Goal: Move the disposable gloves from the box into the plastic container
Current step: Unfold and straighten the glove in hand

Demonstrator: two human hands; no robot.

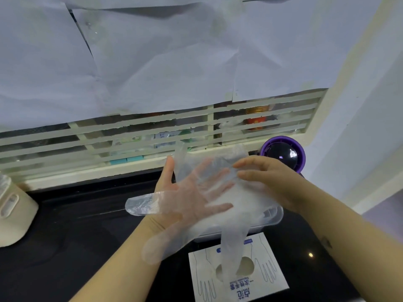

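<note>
Head view: creased white paper sheets (pixel 152 62) cover the window above a slatted grille (pixel 130 131). Below lies a glossy black tabletop (pixel 87 225). On it sits one flat white cardboard box (pixel 268 253) with an oval hole, touching one clear plastic container (pixel 277 216) behind. Two hands hover over the container: the left hand (pixel 192 192) is spread wide, a thin translucent glove (pixel 141 207) draped across its palm; the right hand (pixel 272 182) touches that film, pinching or not I cannot tell. A second glove (pixel 232 247) trails from the hole.

thin clear plastic gloves (pixel 196 199); glossy black counter (pixel 87 225); paper box (pixel 268 258).
</note>
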